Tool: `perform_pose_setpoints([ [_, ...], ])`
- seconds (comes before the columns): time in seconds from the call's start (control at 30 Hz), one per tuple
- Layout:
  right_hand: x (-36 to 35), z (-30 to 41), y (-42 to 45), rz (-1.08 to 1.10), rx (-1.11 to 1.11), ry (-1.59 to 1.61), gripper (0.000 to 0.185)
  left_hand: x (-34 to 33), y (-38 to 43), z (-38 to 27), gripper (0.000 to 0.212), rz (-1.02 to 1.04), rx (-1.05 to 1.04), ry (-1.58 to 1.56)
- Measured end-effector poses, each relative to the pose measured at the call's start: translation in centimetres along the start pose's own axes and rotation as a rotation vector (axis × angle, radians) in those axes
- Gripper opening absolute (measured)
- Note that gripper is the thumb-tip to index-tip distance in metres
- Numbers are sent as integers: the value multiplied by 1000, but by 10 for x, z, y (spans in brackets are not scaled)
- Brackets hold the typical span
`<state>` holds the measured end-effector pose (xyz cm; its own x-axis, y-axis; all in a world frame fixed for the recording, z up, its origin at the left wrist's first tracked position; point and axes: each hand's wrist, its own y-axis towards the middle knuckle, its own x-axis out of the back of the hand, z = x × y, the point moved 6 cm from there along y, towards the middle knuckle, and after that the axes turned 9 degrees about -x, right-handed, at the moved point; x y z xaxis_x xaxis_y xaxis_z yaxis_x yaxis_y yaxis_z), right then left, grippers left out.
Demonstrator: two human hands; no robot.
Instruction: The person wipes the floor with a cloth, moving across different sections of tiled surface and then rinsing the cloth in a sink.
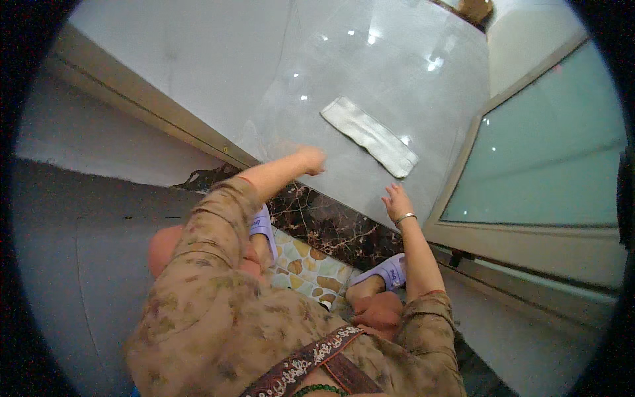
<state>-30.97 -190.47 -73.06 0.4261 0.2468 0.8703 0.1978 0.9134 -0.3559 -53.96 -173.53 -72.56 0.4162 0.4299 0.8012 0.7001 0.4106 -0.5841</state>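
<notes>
A long white folded cloth lies flat on the shiny grey tiled floor. My left hand hovers left of the cloth, past the dark marble threshold. Motion blurs it, its fingers look bent, and nothing shows in it. Just below the near end of the cloth is my right hand, empty, its fingers apart. A silver bangle circles my right wrist.
A frosted glass door in a pale frame stands at the right. At the left runs a door jamb. My feet, in purple slippers, rest on pebble-patterned tiles. A brown object sits at the top right.
</notes>
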Motion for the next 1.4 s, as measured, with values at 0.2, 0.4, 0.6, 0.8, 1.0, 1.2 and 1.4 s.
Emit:
perform_pose_setpoints([
  [0.2,-1,-25,72,-308,154,102,42,25,100,-30,51,-447,14,-234],
  [0.4,-9,-33,131,-347,153,70,55,45,170,10,61,-647,252,-302],
  [0.6,-47,-24,120,-344,-65,59,64,50,228,-8,70,-649,-51,-42],
  [0.8,-33,-1,182,-259,-232,-114,69,85,246,48,69,-599,-42,92],
  [1.0,-35,52,202,-184,-72,-216,76,51,185,108,71,-692,236,-48],
  [1.2,-59,80,130,-70,189,-283,77,-28,72,70,73,-643,492,-205],
  [1.4,-92,71,18,78,351,-199,79,-92,-12,-4,73,-476,459,-325],
])
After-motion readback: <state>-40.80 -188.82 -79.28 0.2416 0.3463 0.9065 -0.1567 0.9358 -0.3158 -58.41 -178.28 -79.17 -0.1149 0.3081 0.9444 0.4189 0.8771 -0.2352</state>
